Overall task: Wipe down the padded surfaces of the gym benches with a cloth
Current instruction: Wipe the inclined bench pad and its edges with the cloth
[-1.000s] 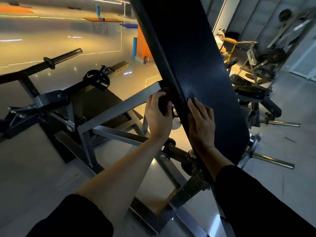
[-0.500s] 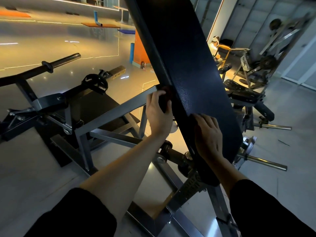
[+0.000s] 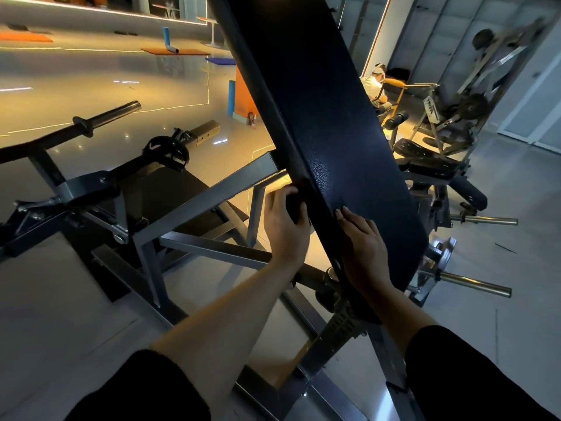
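Steep dark-blue textured vinyl bench pad (image 3: 340, 141) on a grey steel frame (image 3: 212, 192) over glossy gym floor (image 3: 60, 314)

Left hand (image 3: 285, 226) curls round a dark cloth (image 3: 294, 205) at the pad's left edge; right hand (image 3: 362, 247) lies flat, fingers straight, on the pad's lower face.

Your left hand (image 3: 285, 226) extends toward 12 o'clock, fingers curled around a dark object, forearm bare. Your right hand (image 3: 362, 247) lies flat, fingers straight and pointing toward 11 o'clock, pressing the bench (image 3: 349, 165) pad.
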The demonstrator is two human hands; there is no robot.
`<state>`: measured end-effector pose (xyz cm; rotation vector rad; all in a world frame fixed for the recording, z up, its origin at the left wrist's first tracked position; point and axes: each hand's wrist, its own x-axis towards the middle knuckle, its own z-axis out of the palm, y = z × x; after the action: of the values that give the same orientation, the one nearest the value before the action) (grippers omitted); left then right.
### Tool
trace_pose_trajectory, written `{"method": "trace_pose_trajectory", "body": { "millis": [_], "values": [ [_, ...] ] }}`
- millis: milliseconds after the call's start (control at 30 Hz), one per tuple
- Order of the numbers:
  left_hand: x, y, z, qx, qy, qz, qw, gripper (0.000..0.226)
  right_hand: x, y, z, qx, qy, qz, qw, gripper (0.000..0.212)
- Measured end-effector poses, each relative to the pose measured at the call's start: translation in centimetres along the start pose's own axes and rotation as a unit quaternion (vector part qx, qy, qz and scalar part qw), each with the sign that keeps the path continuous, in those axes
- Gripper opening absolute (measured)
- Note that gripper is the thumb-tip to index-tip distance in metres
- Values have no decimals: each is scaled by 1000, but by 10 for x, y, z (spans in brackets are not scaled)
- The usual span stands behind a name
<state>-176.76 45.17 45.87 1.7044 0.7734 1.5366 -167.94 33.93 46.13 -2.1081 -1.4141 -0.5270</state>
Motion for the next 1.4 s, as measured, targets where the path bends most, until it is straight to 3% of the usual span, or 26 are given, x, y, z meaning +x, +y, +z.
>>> {"method": "trace_pose_trajectory", "body": {
  "millis": [167, 333, 533, 667, 800, 967, 1067, 1167, 1300, 1400],
  "values": [
    [22, 10, 7, 2, 2, -20, 1000, 27, -2, -3, 7, 23, 16, 25, 999, 55],
    [-21, -13, -3, 8, -115, 109, 987, 23, -5, -1, 8, 11, 12, 20, 1000, 47],
    [24, 7, -1, 10, -22, 34, 999, 29, -5, -3, 6, 30, 14, 24, 999, 51],
    [-3, 5, 7, 4, -74, 53, 996, 27, -4, -7, 5, 31, -3, 44, 999, 51],
    [-72, -19, 0, -17, -205, 70, 976, 22, -9, -5, -4, 55, -47, 77, 994, 42],
    [-72, -19, -5, -25, -130, -57, 990, 33, -65, 26, -21, 4, -66, 132, 989, 36],
    [-69, -4, 11, -37, -124, -43, 991, 35, -85, 27, -17, 8, -114, 171, 979, 47],
    [-95, 0, 18, -18, -137, -30, 990, 34, -87, 17, -14, 41, -101, 197, 974, 50],
    [-137, -16, 5, -10, -237, 29, 971, 27, -95, 17, -15, 29, -110, 182, 977, 53],
    [-142, -23, -4, 3, -191, -47, 980, 31, -103, 20, -16, 12, -123, 159, 979, 54]
  ]
}}
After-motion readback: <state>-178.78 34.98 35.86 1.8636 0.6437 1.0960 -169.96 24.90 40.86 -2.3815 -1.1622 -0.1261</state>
